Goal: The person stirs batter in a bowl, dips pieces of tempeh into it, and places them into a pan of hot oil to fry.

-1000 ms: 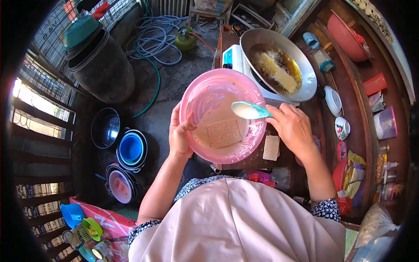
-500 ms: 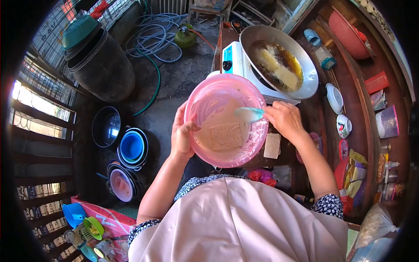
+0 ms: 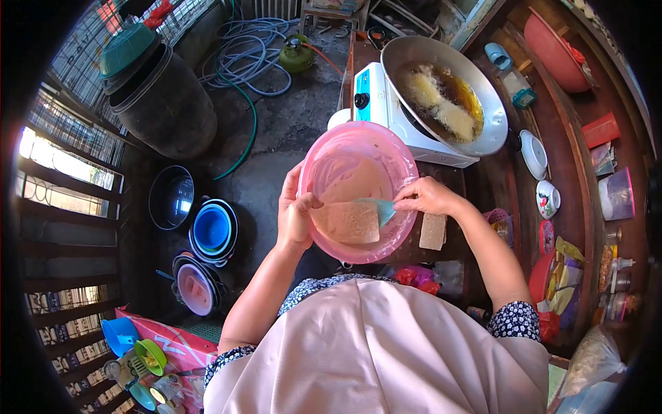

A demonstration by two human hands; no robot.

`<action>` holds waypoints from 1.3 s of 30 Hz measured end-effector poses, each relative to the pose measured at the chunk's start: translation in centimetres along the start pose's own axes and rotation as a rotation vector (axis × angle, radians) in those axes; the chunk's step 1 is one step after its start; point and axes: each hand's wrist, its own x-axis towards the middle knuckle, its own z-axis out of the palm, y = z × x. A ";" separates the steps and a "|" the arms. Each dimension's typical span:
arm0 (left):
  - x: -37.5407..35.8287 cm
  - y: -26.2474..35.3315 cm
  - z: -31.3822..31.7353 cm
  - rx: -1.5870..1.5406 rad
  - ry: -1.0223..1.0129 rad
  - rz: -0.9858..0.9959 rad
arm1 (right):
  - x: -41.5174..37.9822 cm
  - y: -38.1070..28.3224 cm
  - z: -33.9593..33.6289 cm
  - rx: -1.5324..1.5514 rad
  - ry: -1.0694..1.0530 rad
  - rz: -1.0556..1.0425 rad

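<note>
My left hand [image 3: 296, 210] grips the left side of a pink plastic bowl [image 3: 408, 165], its thumb over the rim. Thin beige batter [image 3: 358, 178] covers the inside. A batter-coated rectangular slice of tempeh [image 3: 350, 224] lies in the lower part of the bowl, its left end close to my left thumb. Between the fingers of my right hand [image 3: 431, 196] is a teal spoon [image 3: 386, 211], its head at the slice's upper right edge; whether it reaches under the slice is hard to tell. Uncoated tempeh slices [image 3: 433, 231] rest just right of the bowl.
Ahead on the right, a large wok [image 3: 498, 114] of hot oil with pale pieces [image 3: 448, 114] frying stands on a white stove [image 3: 387, 103]. A green gas cylinder [image 3: 295, 56] and coiled hose [image 3: 241, 52] lie beyond. Basins [image 3: 212, 228] and a black barrel [image 3: 169, 103] stand left.
The spoon has moved down and left, from above the tempeh slice to its edge, with my right hand lower. The slice now appears farther left, near my left thumb.
</note>
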 end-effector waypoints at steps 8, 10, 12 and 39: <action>0.5 1.3 -0.2 -0.093 0.022 0.017 | -2.5 -1.6 -0.8 -0.389 0.654 -0.251; 0.6 1.6 0.1 -0.111 0.032 0.019 | -2.6 -1.8 -0.1 -0.809 0.830 -0.474; 0.7 1.6 0.1 -0.129 0.048 0.025 | -3.1 -2.0 0.0 -0.855 0.822 -0.478; 0.5 -0.2 -0.1 0.003 -0.027 0.108 | -2.6 -2.8 -1.7 -0.476 0.377 0.133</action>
